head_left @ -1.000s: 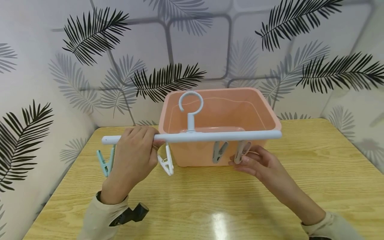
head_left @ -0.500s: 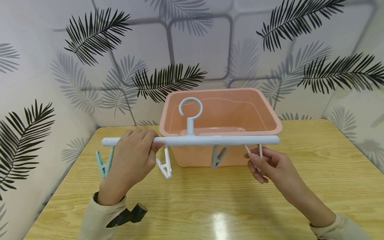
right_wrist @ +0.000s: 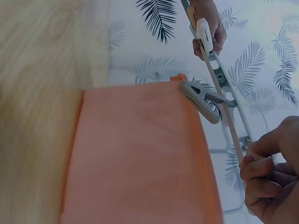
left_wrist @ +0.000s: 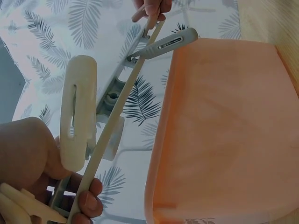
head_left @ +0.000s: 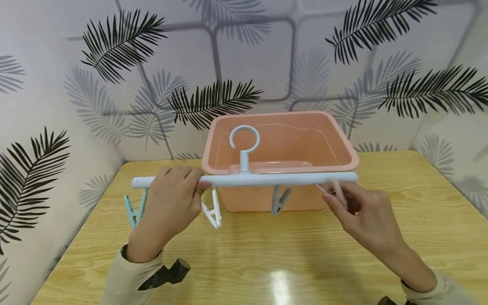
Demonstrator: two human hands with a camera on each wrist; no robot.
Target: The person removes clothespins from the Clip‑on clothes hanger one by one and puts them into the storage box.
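Observation:
A pale blue clip hanger [head_left: 267,179] with a round hook is held level in front of the pink basin. My left hand [head_left: 173,203] grips its bar from above, left of the hook. A teal clip [head_left: 131,212] and a white clip [head_left: 214,212] hang on either side of that hand. Right of the hook hangs a grey clip [head_left: 279,201], which in the right wrist view lies in front of the bar. At the bar's right end my right hand [head_left: 371,218] pinches a pale clip [head_left: 338,192], partly hidden by the fingers.
The pink basin [head_left: 219,186] stands at the back of the wooden table [head_left: 236,254], close to the leaf-patterned wall [head_left: 251,59]. A dark camera mount [head_left: 167,273] juts from the left sleeve.
My right hand has moved right with the pale clip, which now hangs nearer the bar's right end. The bar sits slightly lower. My left hand keeps its grip.

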